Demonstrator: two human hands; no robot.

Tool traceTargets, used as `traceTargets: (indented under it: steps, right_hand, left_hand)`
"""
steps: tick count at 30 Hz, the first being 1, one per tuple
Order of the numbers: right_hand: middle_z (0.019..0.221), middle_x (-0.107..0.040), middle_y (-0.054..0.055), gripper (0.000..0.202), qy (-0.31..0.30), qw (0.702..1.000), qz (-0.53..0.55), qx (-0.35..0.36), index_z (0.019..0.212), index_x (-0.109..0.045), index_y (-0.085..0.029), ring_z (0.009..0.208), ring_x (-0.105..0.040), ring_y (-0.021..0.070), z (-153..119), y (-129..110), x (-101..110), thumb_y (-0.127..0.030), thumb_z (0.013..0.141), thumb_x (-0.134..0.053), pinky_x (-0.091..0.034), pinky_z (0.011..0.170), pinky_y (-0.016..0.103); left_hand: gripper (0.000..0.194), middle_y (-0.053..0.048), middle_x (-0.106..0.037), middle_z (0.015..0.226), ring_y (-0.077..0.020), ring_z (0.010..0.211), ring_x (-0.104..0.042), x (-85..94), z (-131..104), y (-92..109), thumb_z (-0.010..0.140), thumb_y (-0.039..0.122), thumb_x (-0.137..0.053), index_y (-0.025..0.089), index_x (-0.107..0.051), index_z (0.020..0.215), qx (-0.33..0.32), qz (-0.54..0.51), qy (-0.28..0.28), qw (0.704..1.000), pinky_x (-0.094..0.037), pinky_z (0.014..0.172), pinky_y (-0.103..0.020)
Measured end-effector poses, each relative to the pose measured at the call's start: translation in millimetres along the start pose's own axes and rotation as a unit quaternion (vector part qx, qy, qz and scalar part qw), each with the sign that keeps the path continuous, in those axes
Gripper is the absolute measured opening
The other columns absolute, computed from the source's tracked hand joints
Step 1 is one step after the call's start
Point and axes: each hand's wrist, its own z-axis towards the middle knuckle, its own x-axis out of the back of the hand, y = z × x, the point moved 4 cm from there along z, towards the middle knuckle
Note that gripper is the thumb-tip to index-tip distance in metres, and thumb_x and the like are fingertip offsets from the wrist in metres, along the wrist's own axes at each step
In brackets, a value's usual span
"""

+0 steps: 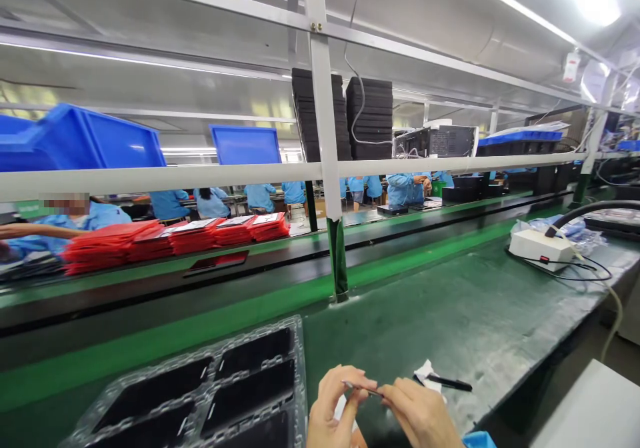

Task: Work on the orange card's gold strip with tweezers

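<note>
Near the bottom edge of the head view, my left hand (334, 405) and my right hand (419, 409) come together over the green bench (400, 315). Both pinch a thin flat piece (361, 389), seen almost edge-on; its kind cannot be made out. To the left lies a clear plastic tray (299, 375) with several flat black screens (250, 398) in its recesses. Beyond my right hand are a black pen (453, 383) and a crumpled white wipe (427, 372).
A metal post (330, 135) and rails cross in front. Stacks of red bags (115, 245) and a dark red-black panel (217, 261) sit on the far side. Right, a white box (543, 248) trails cables. Blue bins (245, 145) stand above; people in blue work beyond.
</note>
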Motion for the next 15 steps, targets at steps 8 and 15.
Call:
traceTargets:
  steps: [8,15]
  right_hand:
    - [0.062,-0.066,0.0,0.038,-0.003,0.998,-0.051,-0.041,0.082,-0.063,-0.023,0.052,-0.064,0.0146,-20,15,15,-0.022,0.104,-0.033,-0.041,0.048,0.025]
    - [0.064,-0.066,-0.001,0.038,0.001,0.994,-0.037,-0.1,0.075,-0.063,-0.024,0.053,-0.065,0.0139,-13,22,19,-0.026,0.102,-0.037,-0.041,0.05,0.024]
  left_hand:
    - [0.032,-0.005,-0.074,0.085,-0.0236,0.094,-0.067,42.9,2,27,0.089,0.052,-0.06,0.027,-0.077,0.081,-0.018,-0.02,0.189,0.982,-0.045,0.105,-0.041]
    - [0.034,-0.006,-0.078,0.09,-0.0292,0.103,-0.068,16.3,0,15,0.087,0.057,-0.059,0.03,-0.079,0.086,0.019,0.014,0.021,1.0,-0.034,0.113,-0.055]
